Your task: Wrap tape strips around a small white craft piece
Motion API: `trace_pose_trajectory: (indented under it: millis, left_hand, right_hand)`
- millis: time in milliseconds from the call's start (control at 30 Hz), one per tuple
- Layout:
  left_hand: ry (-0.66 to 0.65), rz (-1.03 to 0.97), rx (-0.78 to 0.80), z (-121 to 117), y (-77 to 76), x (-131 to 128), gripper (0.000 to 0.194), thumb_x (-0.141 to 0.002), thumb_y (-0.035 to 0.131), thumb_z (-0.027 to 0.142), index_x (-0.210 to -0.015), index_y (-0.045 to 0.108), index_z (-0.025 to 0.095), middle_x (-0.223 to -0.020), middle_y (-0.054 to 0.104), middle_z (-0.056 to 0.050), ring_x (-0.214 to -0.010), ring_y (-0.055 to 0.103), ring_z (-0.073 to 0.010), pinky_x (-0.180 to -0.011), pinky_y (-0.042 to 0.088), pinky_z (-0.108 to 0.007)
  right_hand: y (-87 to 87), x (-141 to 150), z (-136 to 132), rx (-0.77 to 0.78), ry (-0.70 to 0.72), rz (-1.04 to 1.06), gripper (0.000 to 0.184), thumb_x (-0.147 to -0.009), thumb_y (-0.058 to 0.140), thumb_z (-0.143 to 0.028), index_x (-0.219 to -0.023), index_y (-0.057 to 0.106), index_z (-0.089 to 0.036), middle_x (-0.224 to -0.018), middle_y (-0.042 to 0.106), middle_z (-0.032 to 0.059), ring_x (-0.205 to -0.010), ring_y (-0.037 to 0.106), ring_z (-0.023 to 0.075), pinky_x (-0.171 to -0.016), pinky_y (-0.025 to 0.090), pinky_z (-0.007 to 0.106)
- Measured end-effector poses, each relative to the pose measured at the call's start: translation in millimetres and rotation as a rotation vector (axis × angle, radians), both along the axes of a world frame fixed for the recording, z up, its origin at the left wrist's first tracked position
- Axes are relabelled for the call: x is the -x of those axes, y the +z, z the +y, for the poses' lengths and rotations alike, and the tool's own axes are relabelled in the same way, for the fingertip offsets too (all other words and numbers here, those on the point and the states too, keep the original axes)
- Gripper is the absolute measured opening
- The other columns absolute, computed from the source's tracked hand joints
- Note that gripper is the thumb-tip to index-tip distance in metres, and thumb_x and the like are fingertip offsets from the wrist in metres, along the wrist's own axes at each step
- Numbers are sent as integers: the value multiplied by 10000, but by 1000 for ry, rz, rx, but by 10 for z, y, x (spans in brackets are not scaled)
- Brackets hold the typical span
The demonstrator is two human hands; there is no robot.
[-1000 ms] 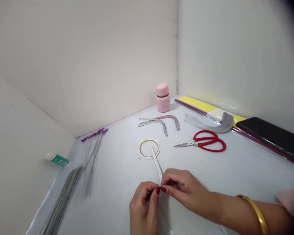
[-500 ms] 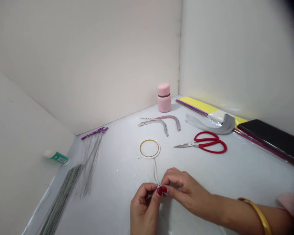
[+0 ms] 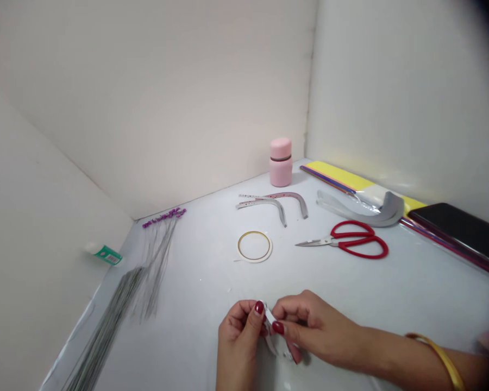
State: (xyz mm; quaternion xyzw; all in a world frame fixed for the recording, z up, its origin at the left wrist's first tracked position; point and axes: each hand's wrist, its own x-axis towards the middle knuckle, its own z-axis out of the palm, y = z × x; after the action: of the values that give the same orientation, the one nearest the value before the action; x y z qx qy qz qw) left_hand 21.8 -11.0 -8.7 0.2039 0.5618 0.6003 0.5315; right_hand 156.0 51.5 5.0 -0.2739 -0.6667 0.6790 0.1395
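My left hand (image 3: 239,334) is closed at the bottom centre, its thumb and fingers pinching the upper end of a thin white paper strip (image 3: 270,316). My right hand (image 3: 315,326), with a gold bangle on the wrist, pinches the same strip a little lower and to the right. Below the fingers the strip hangs in narrow bent lengths, and a pinkish end shows near the table. Fingers hide part of it. Beyond the hands lies a roll of white double-sided tape (image 3: 268,253), apart from both.
Red-handled scissors (image 3: 361,240) lie at right, near curled paper strips (image 3: 283,203) and a bent grey-white bundle (image 3: 362,214). A pink bottle (image 3: 281,163) stands behind. At right are wrapped coloured sheets (image 3: 342,176) and a black phone (image 3: 460,228). Left are wire stems (image 3: 106,326) and purple-tipped stems (image 3: 165,217).
The thin lengths that stretched from my fingers towards the tape roll now hang below my hands. My right hand has lowered slightly, and the fingertips have parted, showing white strip between them.
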Motion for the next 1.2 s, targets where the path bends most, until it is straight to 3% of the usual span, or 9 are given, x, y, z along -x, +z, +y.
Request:
trace_pose_trajectory:
  millis: [67, 167, 267, 367, 767, 900, 1000, 1200]
  left_hand:
    - [-11, -19, 18, -2, 21, -7, 285, -619, 713, 375, -574, 561, 139, -444, 502, 33, -424, 416, -72, -438, 305, -189]
    - [-4, -21, 32, -1, 56, -9, 298, -611, 712, 384, -555, 545, 143, -435, 471, 49, -392, 380, -62, -410, 279, -186]
    - [15, 16, 21, 1, 76, -6, 290, -596, 725, 366, -537, 565, 132, -451, 490, 38, -447, 403, -68, -460, 305, -180]
    - [-2, 60, 20, 3, 81, -10, 281, -599, 722, 366, -541, 589, 126, -459, 513, 28, -457, 413, -68, -476, 311, -177]
    - [-23, 54, -40, -15, -12, -29, 253, -645, 693, 352, -556, 579, 144, -403, 521, 28, -404, 453, -83, -450, 329, -200]
    - [10, 50, -50, -20, 6, -55, 252, -647, 698, 345, -564, 571, 145, -407, 533, 25, -408, 469, -84, -459, 352, -203]
    - [-44, -46, -50, -19, 50, -75, 258, -676, 674, 338, -563, 537, 152, -394, 534, 23, -372, 497, -100, -434, 360, -214]
    - [-89, -63, -39, -28, 41, -66, 252, -689, 667, 325, -567, 532, 151, -416, 567, 7, -361, 507, -98, -441, 371, -213]
  right_hand:
    - [6, -4, -19, 141, 70, -16, 353, -784, 498, -489, -695, 497, -148, -489, 509, -24, -374, 405, 62, -393, 311, 174]
    - [33, -11, -17, 145, 135, -51, 416, -729, 543, -539, -626, 479, -142, -480, 460, -40, -363, 363, 44, -362, 260, 157]
    - [55, 0, 9, 71, -6, 31, 411, -718, 570, -530, -670, 518, -126, -531, 445, -39, -445, 345, 45, -409, 250, 156]
    - [52, 27, 29, 165, -123, 55, 401, -709, 587, -524, -750, 528, -129, -577, 460, -38, -460, 333, 47, -422, 252, 160]
    - [48, 63, -25, 382, -85, 83, 373, -703, 613, -489, -720, 495, -136, -595, 584, 5, -455, 393, 50, -460, 276, 171]
    - [60, 66, -51, 390, -118, 88, 358, -707, 612, -471, -732, 517, -126, -625, 597, 16, -478, 474, 64, -475, 318, 176]
    - [64, 63, -66, 378, -142, 123, 350, -713, 599, -474, -717, 532, -130, -627, 586, 9, -529, 521, 89, -538, 385, 206]
    - [24, 44, -67, 168, -132, 87, 301, -758, 566, -423, -662, 555, -139, -591, 543, -10, -552, 499, 95, -564, 394, 211]
